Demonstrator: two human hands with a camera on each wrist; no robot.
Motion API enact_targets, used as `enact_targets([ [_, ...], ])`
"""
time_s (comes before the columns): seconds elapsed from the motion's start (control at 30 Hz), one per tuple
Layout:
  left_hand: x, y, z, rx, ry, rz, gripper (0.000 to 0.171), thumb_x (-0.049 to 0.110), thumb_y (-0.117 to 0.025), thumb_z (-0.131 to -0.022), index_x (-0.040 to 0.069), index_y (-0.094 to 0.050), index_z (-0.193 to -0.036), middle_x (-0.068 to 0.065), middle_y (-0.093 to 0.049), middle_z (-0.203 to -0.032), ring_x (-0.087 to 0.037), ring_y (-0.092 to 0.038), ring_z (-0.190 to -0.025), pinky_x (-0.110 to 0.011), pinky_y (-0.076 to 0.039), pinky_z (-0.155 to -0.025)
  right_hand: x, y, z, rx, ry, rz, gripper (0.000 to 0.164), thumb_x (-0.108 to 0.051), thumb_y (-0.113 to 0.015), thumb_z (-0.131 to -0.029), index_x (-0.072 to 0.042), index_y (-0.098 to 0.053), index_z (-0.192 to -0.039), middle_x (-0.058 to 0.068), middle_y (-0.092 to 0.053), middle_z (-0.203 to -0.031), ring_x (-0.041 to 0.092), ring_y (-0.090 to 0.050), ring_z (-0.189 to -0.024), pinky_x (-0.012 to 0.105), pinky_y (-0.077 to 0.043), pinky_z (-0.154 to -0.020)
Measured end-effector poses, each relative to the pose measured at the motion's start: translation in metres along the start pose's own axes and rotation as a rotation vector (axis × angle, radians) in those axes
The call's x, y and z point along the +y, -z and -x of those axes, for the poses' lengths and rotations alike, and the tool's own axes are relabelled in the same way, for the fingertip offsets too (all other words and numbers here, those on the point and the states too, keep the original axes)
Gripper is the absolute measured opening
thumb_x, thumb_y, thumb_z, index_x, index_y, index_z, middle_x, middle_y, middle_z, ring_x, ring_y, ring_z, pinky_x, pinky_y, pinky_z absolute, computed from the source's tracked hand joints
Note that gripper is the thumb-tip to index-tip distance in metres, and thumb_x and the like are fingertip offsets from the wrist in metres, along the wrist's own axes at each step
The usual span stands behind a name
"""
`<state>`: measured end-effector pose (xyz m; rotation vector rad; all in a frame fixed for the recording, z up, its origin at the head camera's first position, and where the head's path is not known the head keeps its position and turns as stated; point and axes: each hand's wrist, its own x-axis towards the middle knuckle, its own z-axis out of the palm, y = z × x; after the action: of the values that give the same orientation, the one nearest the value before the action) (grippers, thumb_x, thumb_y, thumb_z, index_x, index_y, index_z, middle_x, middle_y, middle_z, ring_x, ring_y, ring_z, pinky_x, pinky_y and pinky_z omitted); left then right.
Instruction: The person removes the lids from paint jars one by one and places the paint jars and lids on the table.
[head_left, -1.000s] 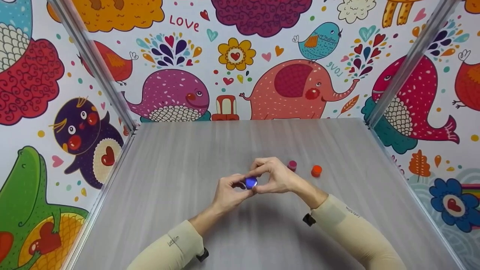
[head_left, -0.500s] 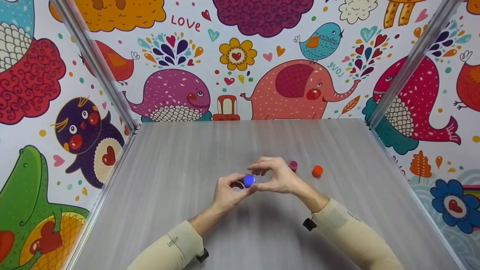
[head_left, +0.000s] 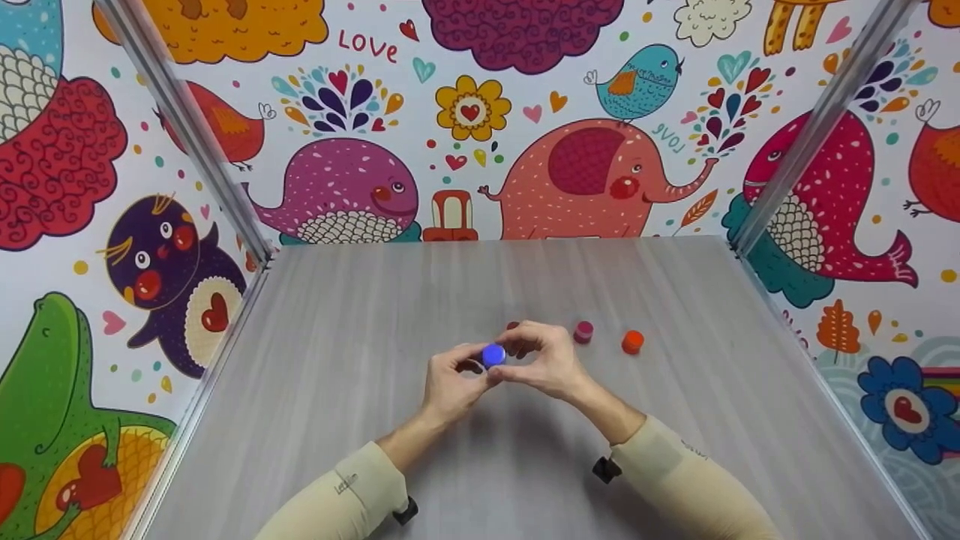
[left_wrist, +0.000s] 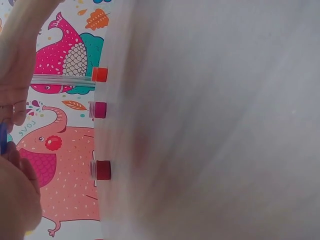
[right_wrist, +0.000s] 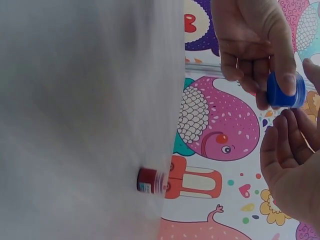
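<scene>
A small blue paint jar (head_left: 493, 355) with a clear upper part is held off the table in my left hand (head_left: 454, 382). Thumb and fingers pinch its sides, as the right wrist view shows on the jar (right_wrist: 282, 91). My right hand (head_left: 544, 360) sits close on its right side. The right thumb and loosely bent fingers (right_wrist: 287, 135) stand apart around the clear end; whether a fingertip touches it I cannot tell. In the left wrist view only a sliver of the blue jar (left_wrist: 3, 137) shows at the edge.
A dark red jar (left_wrist: 103, 170) stands on the table (head_left: 360, 315), mostly hidden behind my right hand in the head view. Farther right are a magenta jar (head_left: 583, 332) and an orange jar (head_left: 633, 343). Metal rails and cartoon-printed walls border the table.
My right fingers opened away from the blue jar, then came back near it. Both hands and the jar shifted slightly left, bringing the dark red jar partly into the head view.
</scene>
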<state>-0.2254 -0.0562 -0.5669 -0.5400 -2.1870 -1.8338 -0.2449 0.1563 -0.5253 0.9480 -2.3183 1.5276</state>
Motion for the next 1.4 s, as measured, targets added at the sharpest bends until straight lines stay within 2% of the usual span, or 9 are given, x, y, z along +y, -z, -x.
enact_targets([
  [0.2, 0.000, 0.000, 0.000, 0.005, -0.024, -0.004, 0.030, 0.011, -0.098, -0.087, 0.011, -0.088, -0.115, -0.008, -0.087, -0.103, -0.005, -0.073, -0.091, -0.035, -0.068, -0.085, 0.001, -0.007, 0.001, 0.040, -0.034, -0.045, 0.029, -0.012, -0.100, -0.084, -0.011, -0.086, -0.110, 0.009, -0.083, -0.098, 0.035, -0.074, -0.084, 0.032, -0.065, -0.078],
  [0.43, -0.001, 0.001, 0.001, 0.001, -0.026, -0.007, 0.029, 0.011, -0.097, -0.088, 0.012, -0.088, -0.115, -0.007, -0.087, -0.105, -0.006, -0.073, -0.092, -0.038, -0.068, -0.085, 0.006, -0.009, -0.001, 0.035, 0.020, -0.056, 0.025, -0.009, -0.098, -0.085, -0.009, -0.087, -0.108, 0.013, -0.082, -0.097, 0.036, -0.075, -0.082, 0.032, -0.066, -0.077],
  [0.63, -0.001, 0.001, 0.000, -0.012, -0.013, 0.002, 0.033, 0.009, -0.098, -0.086, 0.010, -0.088, -0.117, -0.009, -0.087, -0.106, -0.005, -0.074, -0.093, -0.032, -0.067, -0.085, 0.009, -0.007, -0.002, 0.004, 0.057, -0.065, 0.026, -0.007, -0.098, -0.084, -0.009, -0.089, -0.108, 0.012, -0.082, -0.096, 0.033, -0.074, -0.083, 0.033, -0.065, -0.077],
  [0.7, -0.002, 0.001, 0.000, -0.017, -0.018, 0.007, 0.033, 0.008, -0.098, -0.085, 0.009, -0.088, -0.116, -0.010, -0.087, -0.107, -0.005, -0.074, -0.093, -0.031, -0.067, -0.084, 0.009, -0.005, -0.003, -0.010, 0.064, -0.068, 0.025, -0.006, -0.097, -0.085, -0.008, -0.089, -0.108, 0.013, -0.081, -0.095, 0.029, -0.074, -0.083, 0.034, -0.066, -0.078],
  [0.93, -0.004, 0.001, 0.000, -0.049, -0.058, 0.024, 0.030, 0.008, -0.097, -0.087, 0.007, -0.088, -0.116, -0.013, -0.087, -0.108, -0.004, -0.075, -0.095, -0.042, -0.069, -0.083, 0.012, 0.000, -0.005, -0.060, 0.087, -0.081, 0.027, -0.003, -0.098, -0.082, -0.008, -0.090, -0.108, 0.014, -0.081, -0.097, 0.035, -0.074, -0.085, 0.033, -0.066, -0.079],
  [1.1, -0.003, 0.001, 0.001, -0.066, -0.075, 0.012, 0.030, 0.012, -0.097, -0.089, 0.009, -0.088, -0.117, -0.012, -0.087, -0.107, -0.005, -0.075, -0.094, -0.035, -0.069, -0.082, 0.013, 0.002, -0.006, -0.077, 0.128, -0.089, 0.029, -0.001, -0.098, -0.079, -0.005, -0.089, -0.107, 0.015, -0.080, -0.095, 0.035, -0.072, -0.084, 0.035, -0.063, -0.077],
  [1.4, -0.002, 0.000, 0.000, -0.099, -0.092, 0.013, 0.029, 0.011, -0.096, -0.089, 0.007, -0.087, -0.117, -0.012, -0.087, -0.106, -0.006, -0.074, -0.092, -0.040, -0.070, -0.082, 0.014, 0.008, -0.009, -0.125, 0.121, -0.078, 0.029, 0.000, -0.098, -0.078, -0.004, -0.089, -0.105, 0.017, -0.079, -0.095, 0.039, -0.072, -0.085, 0.032, -0.062, -0.079],
])
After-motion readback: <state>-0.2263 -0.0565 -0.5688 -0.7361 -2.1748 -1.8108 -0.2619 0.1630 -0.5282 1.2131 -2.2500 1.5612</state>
